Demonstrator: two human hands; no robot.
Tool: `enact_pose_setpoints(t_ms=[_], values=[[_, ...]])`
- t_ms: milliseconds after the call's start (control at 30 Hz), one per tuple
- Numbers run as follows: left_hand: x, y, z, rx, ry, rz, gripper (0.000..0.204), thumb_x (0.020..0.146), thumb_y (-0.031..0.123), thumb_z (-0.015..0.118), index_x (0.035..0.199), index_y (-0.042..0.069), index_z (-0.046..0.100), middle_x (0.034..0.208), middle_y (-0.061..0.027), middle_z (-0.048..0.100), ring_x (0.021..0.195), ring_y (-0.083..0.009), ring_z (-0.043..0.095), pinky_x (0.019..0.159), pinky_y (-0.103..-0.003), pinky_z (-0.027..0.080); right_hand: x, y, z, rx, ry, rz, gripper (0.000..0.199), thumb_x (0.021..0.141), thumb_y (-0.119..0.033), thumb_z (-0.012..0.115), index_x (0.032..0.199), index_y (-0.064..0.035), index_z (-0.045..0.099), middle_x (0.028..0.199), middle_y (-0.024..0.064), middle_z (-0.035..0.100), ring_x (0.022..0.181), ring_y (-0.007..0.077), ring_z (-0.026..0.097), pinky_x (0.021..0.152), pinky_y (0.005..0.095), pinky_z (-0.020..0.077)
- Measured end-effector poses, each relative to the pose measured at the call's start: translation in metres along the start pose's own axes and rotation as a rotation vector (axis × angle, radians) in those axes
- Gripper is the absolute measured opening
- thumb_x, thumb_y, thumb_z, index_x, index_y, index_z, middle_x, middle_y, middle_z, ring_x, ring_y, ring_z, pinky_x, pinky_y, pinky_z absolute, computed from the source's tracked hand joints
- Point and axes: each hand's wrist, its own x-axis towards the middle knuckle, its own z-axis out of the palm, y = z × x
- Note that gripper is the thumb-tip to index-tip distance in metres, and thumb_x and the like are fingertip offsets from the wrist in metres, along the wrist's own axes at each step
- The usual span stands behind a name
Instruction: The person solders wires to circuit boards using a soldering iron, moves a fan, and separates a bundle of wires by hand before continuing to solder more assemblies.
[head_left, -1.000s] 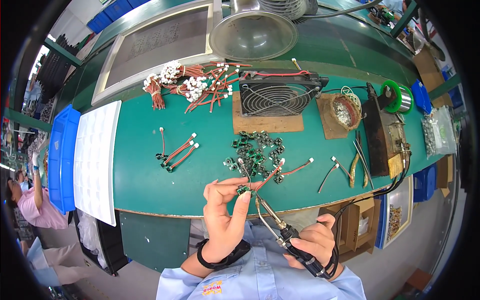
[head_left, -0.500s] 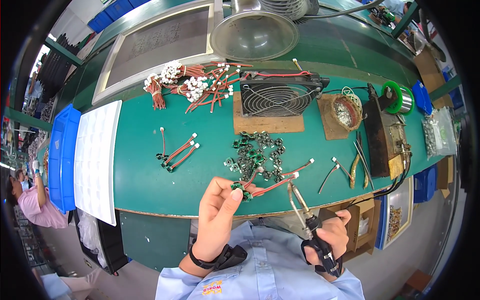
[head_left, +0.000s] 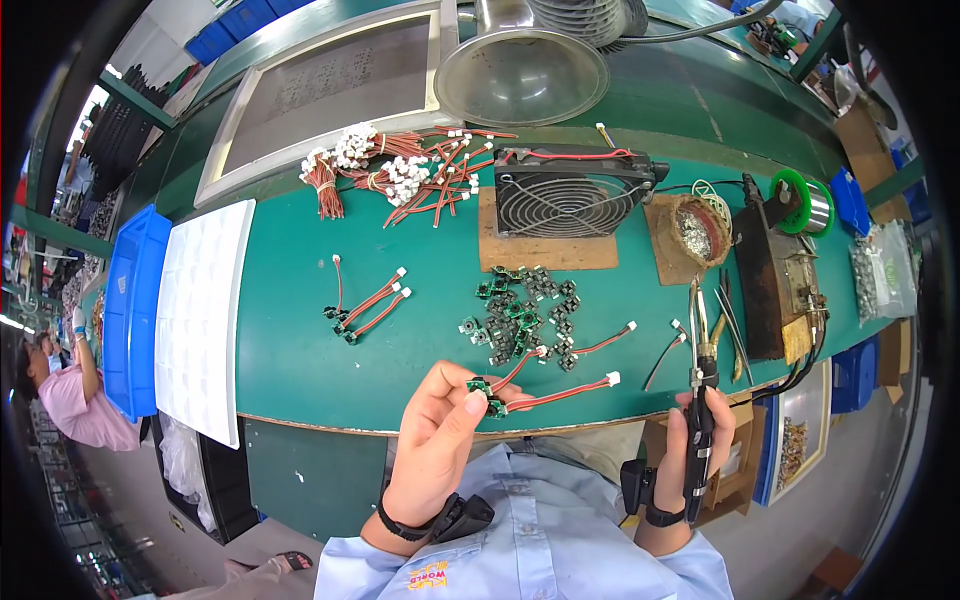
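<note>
My left hand [head_left: 438, 420] pinches small green circuit boards [head_left: 490, 398] above the table's near edge. Red-brown wires [head_left: 562, 394] with a white plug run from them to the right. Another wire lead points up toward the pile of small boards [head_left: 522, 312]. In my right hand [head_left: 708, 432] is a soldering iron [head_left: 704, 400], wrapped by the fingers and held upright. Its tip points at the near rim of a round tub of solder scraps [head_left: 693, 232]; whether they touch I cannot tell. Left of the pile lie several wired boards [head_left: 347, 328].
A black fan [head_left: 568, 192] stands on cardboard at the back, with bundled wire leads [head_left: 390, 172] to its left. A white tray [head_left: 205, 320] and blue bin [head_left: 135, 310] line the left side. Tweezers [head_left: 734, 335], a dark metal block [head_left: 765, 290] and a solder spool [head_left: 806, 205] are at right.
My right hand has swung the soldering iron rightward and away from the wires, up to the scrap tub. My left hand keeps hold of the boards, nearly in place.
</note>
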Motion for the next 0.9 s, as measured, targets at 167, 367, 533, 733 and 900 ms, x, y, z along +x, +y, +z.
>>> enact_pose_setpoints(t_ms=[167, 367, 533, 733, 900], values=[[0.003, -0.001, -0.003, -0.002, -0.033, 0.024, 0.012, 0.091, 0.015, 0.052, 0.092, 0.004, 0.048, 0.092, -0.0141, 0.062, 0.092, -0.0209, 0.057, 0.086, -0.035, 0.041, 0.002, -0.007, 0.005, 0.027, 0.012, 0.082, 0.039, 0.081, 0.004, 0.059, 0.118, -0.0037, 0.049, 0.106, 0.0122, 0.057, 0.092, 0.0161, 0.056, 0.084, 0.03, 0.0449], [0.022, 0.009, -0.084, 1.179, 0.563, 0.426, 0.021, 0.091, 0.008, 0.055, 0.11, 0.001, 0.055, 0.085, -0.005, 0.06, 0.075, -0.0085, 0.05, 0.067, -0.024, 0.042, 0.011, 0.001, 0.003, 0.241, 0.045, 0.345, 0.032, 0.082, 0.006, 0.06, 0.111, -0.003, 0.05, 0.094, 0.0135, 0.063, 0.078, 0.0163, 0.059, 0.072, 0.0272, 0.047], [0.022, 0.014, -0.093, 1.215, 0.718, 0.432, 0.026, 0.089, 0.005, 0.053, 0.114, -0.002, 0.055, 0.088, -0.0063, 0.06, 0.073, -0.0103, 0.05, 0.066, -0.024, 0.042, 0.019, 0.011, 0.0, -0.006, 0.012, 0.204, 0.025, 0.084, 0.001, 0.061, 0.106, -0.005, 0.051, 0.089, 0.012, 0.067, 0.078, 0.0169, 0.059, 0.072, 0.028, 0.0473], [0.014, 0.008, -0.069, 1.221, 0.544, 0.594, 0.026, 0.086, 0.0, 0.05, 0.111, -0.002, 0.057, 0.09, -0.0085, 0.06, 0.073, -0.0141, 0.052, 0.069, -0.028, 0.044, 0.038, 0.013, -0.007, -0.49, -0.327, -0.341, 0.033, 0.067, 0.002, 0.063, 0.098, -0.0087, 0.057, 0.089, 0.0071, 0.063, 0.078, 0.0227, 0.058, 0.065, 0.0317, 0.0444], [0.002, -0.006, -0.034, 1.215, 0.337, 0.539, 0.023, 0.082, -0.001, 0.053, 0.105, -0.001, 0.059, 0.092, -0.0104, 0.06, 0.074, -0.0164, 0.054, 0.071, -0.03, 0.044, 0.045, 0.016, -0.008, -0.619, -0.481, -0.469, 0.033, 0.066, -0.005, 0.061, 0.098, -0.0116, 0.059, 0.083, 0.0049, 0.06, 0.081, 0.0215, 0.055, 0.063, 0.0327, 0.0427]])
